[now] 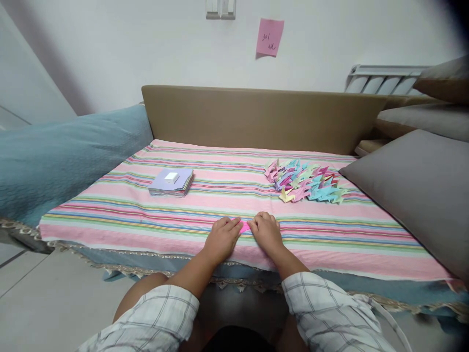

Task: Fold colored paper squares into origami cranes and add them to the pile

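A small piece of bright pink paper (pixel 245 226) lies on the striped cloth (pixel 220 195) close to its front edge, between my two hands. My left hand (pixel 224 236) presses its fingers on the paper's left side. From the right, my right hand (pixel 265 231) pinches the other end, thumb and fingers together. Both hands hide most of the paper, so its folded shape cannot be made out fully. Beyond my right hand lies a cluster of folded paper cranes (pixel 306 183) in pink, blue, green, purple and yellow.
A stack of coloured paper squares (pixel 170 183) sits to the left with a small white block (pixel 171 177) on top. Grey cushions (pixel 414 190) border the right side. A brown backrest (pixel 256 117) stands behind, and a blue-covered armrest (pixel 80 151) is at left.
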`<act>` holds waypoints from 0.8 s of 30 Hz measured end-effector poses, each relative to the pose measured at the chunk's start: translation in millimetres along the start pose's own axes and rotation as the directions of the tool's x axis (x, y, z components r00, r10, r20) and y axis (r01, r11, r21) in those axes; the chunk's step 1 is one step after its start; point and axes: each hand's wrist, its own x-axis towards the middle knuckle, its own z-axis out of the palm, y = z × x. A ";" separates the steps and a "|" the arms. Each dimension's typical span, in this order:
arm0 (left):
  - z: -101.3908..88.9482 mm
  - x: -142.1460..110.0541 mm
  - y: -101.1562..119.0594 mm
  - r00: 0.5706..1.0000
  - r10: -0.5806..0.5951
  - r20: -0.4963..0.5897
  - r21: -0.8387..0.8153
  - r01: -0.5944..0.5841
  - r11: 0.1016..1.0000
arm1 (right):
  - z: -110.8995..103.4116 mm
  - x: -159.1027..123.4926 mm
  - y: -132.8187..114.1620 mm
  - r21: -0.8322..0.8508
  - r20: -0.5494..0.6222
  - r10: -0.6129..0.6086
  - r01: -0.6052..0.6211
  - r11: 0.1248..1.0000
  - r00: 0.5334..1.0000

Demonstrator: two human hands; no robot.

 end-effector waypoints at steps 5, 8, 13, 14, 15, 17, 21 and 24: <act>0.3 -0.2 0.6 1.000 0.003 -0.015 0.034 -0.003 0.999 | -1.3 0.7 -5.5 -0.087 0.023 0.004 -0.002 0.996 1.000; 0.8 -0.1 0.2 1.000 0.002 -0.021 0.050 -0.001 0.999 | -1.3 1.8 -6.0 -0.087 0.017 0.002 0.000 0.996 1.000; -0.3 -3.1 -0.7 0.999 0.024 0.041 0.067 -0.026 0.997 | -0.6 1.7 -4.2 -0.081 0.006 -0.006 0.006 0.997 1.000; -0.9 -4.3 -0.8 0.998 0.026 0.056 0.072 -0.030 0.997 | -0.5 1.5 -3.9 -0.078 0.004 -0.008 0.009 0.997 1.000; -1.5 -5.6 -0.8 0.997 0.027 0.067 0.074 -0.032 0.997 | -0.6 1.2 -3.6 -0.073 0.000 -0.010 0.010 0.997 1.000; -2.8 -8.0 -0.6 0.996 0.028 0.081 0.079 -0.035 0.996 | -0.8 0.6 -3.2 -0.060 -0.006 -0.008 0.008 0.998 1.000; -4.2 -10.4 1.2 0.995 0.011 0.104 0.099 -0.022 0.995 | -1.6 -0.4 -3.4 -0.054 -0.016 0.000 -0.001 0.999 1.000; -4.4 -10.2 4.2 0.993 -0.030 0.117 0.118 0.016 0.993 | -1.5 -1.3 -4.4 -0.056 -0.023 -0.002 0.001 0.998 1.000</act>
